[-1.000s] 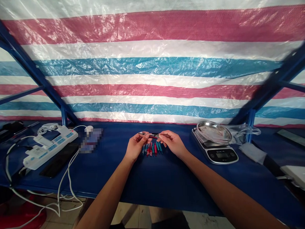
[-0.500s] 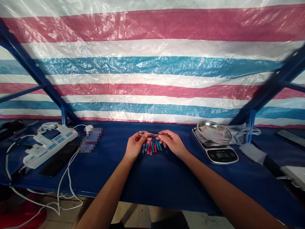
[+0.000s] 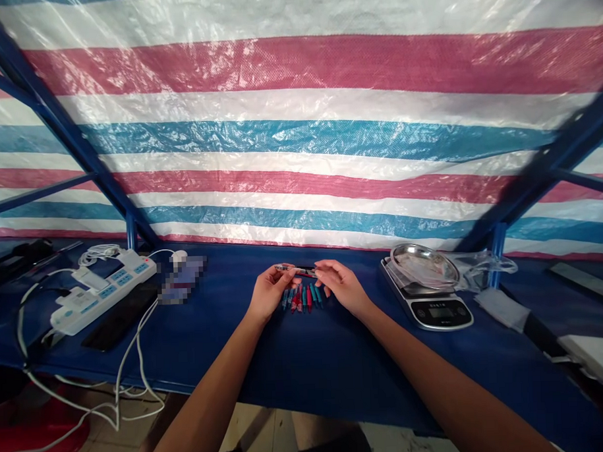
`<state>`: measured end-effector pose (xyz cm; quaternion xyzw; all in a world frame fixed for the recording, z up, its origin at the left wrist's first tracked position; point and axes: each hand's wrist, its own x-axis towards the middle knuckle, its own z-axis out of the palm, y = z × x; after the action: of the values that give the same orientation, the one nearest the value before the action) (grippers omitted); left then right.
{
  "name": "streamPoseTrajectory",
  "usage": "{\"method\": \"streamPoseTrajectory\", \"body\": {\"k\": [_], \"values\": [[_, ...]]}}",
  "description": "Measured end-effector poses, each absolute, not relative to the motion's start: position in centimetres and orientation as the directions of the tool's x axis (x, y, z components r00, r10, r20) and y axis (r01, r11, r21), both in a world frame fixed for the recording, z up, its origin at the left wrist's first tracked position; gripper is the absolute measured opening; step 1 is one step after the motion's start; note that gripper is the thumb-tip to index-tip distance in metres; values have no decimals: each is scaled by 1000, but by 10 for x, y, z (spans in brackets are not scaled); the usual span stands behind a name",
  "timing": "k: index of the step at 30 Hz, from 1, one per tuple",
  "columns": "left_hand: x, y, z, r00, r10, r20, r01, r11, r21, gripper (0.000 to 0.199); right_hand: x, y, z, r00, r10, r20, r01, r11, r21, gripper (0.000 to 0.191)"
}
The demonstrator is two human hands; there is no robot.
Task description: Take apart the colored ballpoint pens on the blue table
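Note:
Between my two hands a slim pen (image 3: 306,272) lies roughly level, dark and silvery with a bit of red. My left hand (image 3: 271,290) pinches its left end with thumb and fingers. At its other end, the fingertips of my right hand (image 3: 342,285) are closed on it. Just below and behind my fingers, several teal, red and pink pens (image 3: 303,298) lie side by side in a row on the blue table (image 3: 306,364).
To the right stands a digital scale (image 3: 440,312) with a metal bowl (image 3: 424,264) and plastic bags. A white power strip (image 3: 103,292), a black phone (image 3: 119,318) and cables are at left. A striped sheet (image 3: 298,140) hangs behind between blue frame bars.
The camera view has tilted slightly, so the scene sits a little lower. My hands remain at the pen, and my right fingers have shifted slightly on it.

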<state>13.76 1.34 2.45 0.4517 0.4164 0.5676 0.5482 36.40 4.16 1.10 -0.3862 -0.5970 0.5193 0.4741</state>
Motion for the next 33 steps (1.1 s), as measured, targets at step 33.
{"method": "streamPoseTrajectory", "body": {"k": [33], "values": [[133,13,15,85,992,91,-230,-69,971,49,366,37,15,-330,932,150,11,162,-987,41]]}}
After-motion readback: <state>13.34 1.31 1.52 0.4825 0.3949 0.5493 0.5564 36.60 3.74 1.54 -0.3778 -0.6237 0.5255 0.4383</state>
